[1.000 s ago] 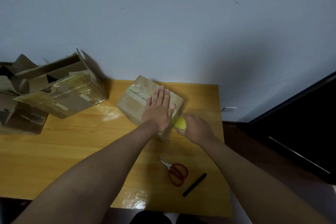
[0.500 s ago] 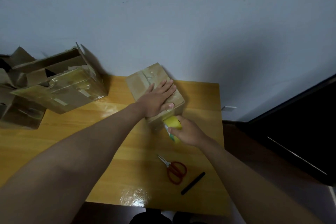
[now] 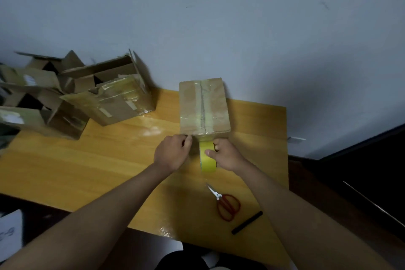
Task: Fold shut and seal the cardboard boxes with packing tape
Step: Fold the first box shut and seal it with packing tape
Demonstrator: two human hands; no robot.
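Observation:
A closed cardboard box (image 3: 203, 106) stands on the wooden table (image 3: 87, 160), its top seam covered by clear tape running toward me. My right hand (image 3: 226, 155) grips a yellow roll of packing tape (image 3: 207, 156) just below the box's near edge, thumb on the roll's face. My left hand (image 3: 173, 152) is beside it at the box's near left corner, fingers curled and pinching at the tape or box edge; what exactly it pinches is too small to tell.
Red-handled scissors (image 3: 225, 204) and a black marker (image 3: 247, 222) lie on the table near its front right. A pile of open, taped cardboard boxes (image 3: 109, 98) fills the table's left back. A dark cabinet (image 3: 361, 171) stands to the right.
The box has been turned so its seam runs toward me. My left hand has left the box top and come to the near edge. The tape roll has moved below that edge.

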